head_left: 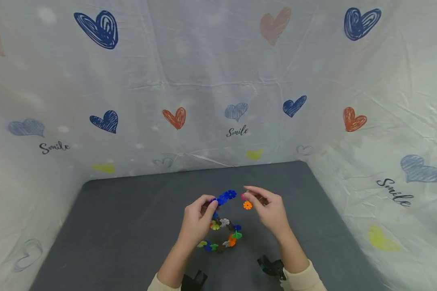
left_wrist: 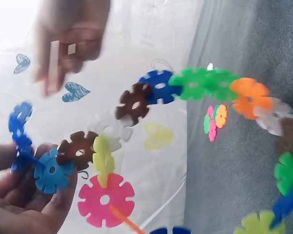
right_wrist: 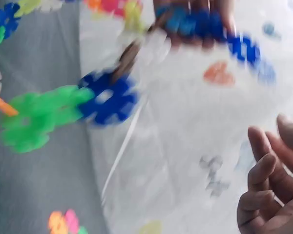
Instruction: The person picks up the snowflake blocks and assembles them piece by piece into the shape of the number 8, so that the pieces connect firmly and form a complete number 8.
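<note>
- There, your left hand (head_left: 198, 218) grips the flower chain (head_left: 224, 222) near its blue end, fingers hiding links; the loop dangles nearside, rightward.
- Your right hand (head_left: 271, 210) curls loosely, nothing visibly held, half-covering loose pieces (head_left: 247, 205) farther off.

Chain of flower-shaped discs (left_wrist: 158, 95), multicoloured, plain: one end in deep blue, followed by light blue disc (left_wrist: 52, 183) and brown disc (left_wrist: 71, 155); further on, a run of blue, green, green, orange, white, brown, green, blue, yellow-green. Also in it, yellow disc (left_wrist: 101, 151) and hot-pink disc (left_wrist: 119, 197).

Loose discs (left_wrist: 212, 131): pink, orange, green.

Bench (head_left: 124, 226): dark grey, unpatterned.

Backdrop cloth (head_left: 204, 60): white, printed with scribble-shaded hearts in navy, orange-red and pale blue, others in faded pink and yellow, some in grey outline; "Smile" lettering (head_left: 237, 131), dark script.

Sleeves (head_left: 306, 279): cream, plain.

Straps (head_left: 271, 266): black.
</note>
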The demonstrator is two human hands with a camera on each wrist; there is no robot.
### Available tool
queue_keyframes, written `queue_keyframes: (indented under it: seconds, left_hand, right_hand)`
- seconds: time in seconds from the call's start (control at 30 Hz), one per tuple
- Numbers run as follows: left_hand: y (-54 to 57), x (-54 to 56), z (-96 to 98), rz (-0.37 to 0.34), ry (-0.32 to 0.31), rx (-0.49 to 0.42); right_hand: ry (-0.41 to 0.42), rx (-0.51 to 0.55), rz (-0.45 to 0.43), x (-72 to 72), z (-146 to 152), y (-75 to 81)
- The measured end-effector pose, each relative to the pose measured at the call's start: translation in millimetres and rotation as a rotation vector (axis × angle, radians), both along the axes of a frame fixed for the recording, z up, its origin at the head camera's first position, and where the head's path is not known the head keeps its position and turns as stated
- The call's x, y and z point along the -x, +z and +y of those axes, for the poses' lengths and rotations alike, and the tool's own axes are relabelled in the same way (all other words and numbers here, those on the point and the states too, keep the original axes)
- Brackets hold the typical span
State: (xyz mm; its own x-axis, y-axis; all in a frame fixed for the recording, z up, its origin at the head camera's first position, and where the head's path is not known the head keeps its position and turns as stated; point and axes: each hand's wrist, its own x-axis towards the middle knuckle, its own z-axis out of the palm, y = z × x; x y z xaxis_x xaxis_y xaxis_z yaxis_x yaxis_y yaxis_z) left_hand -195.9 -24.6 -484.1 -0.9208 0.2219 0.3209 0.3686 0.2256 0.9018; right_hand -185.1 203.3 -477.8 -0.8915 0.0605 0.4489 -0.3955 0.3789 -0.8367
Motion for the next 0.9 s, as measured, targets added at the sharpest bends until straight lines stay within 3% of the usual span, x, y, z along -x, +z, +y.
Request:
queue_keyframes:
  seconds: [0.17, 0.3, 0.4, 0.6, 0.77, 0.9]
  left_hand:
    - [-1.3, 4.6, -1.5, -0.169, -0.069, -0.157]
    - [-2.2, 6.8, -1.5, -0.354, -0.140, -0.345]
    - [-5.1, 8.6, -0.8, -0.460, -0.157, -0.463]
    - [-14.2, 11.1, -1.0, -0.496, -0.152, -0.488]
    - [-17.2, 12.9, -0.3, -0.485, -0.135, -0.458]
    - [-15.8, 14.0, 2.0, -0.459, -0.107, -0.430]
  right_hand:
    - [-0.111, 0.013, -0.124, 15.7, 29.8, -29.8]
    - [-0.178, -0.077, -0.263, 29.4, 42.4, -58.5]
    - [-0.182, -0.173, -0.368, 40.5, 45.6, -84.1]
    - [-0.178, -0.324, -0.440, 58.8, 38.2, -118.8]
    - [-0.215, -0.489, -0.450, 67.0, 31.5, -126.7]
    - [-0.237, -0.507, -0.465, 67.8, 28.3, -126.9]
